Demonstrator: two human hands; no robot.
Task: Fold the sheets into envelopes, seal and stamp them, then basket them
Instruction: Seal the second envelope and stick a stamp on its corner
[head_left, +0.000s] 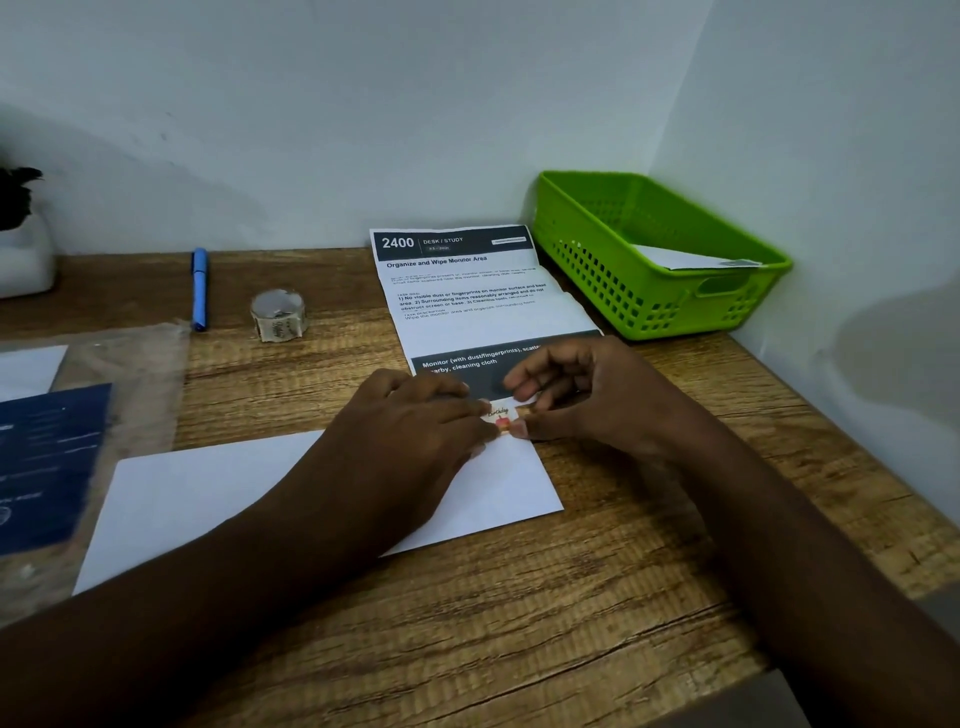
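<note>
A white envelope (218, 493) lies flat on the wooden desk (571, 597) in front of me. At its far right corner sits a small sticker stamp (500, 415) with a red picture and the word "Birthday". My left hand (410, 426) rests on the envelope, fingertips pressing the stamp's left edge. My right hand (582, 400) pinches the stamp's right edge between thumb and fingers. Behind the hands lies a printed sheet (467, 296) with creases. A green basket (660, 254) stands at the back right with one white envelope (680, 257) inside.
A roll of sticker tape (279, 315) and a blue pen (199, 288) lie at the back of the desk. A clear plastic sleeve with a dark blue card (47, 462) and white paper lies at the left. Walls close off the back and right.
</note>
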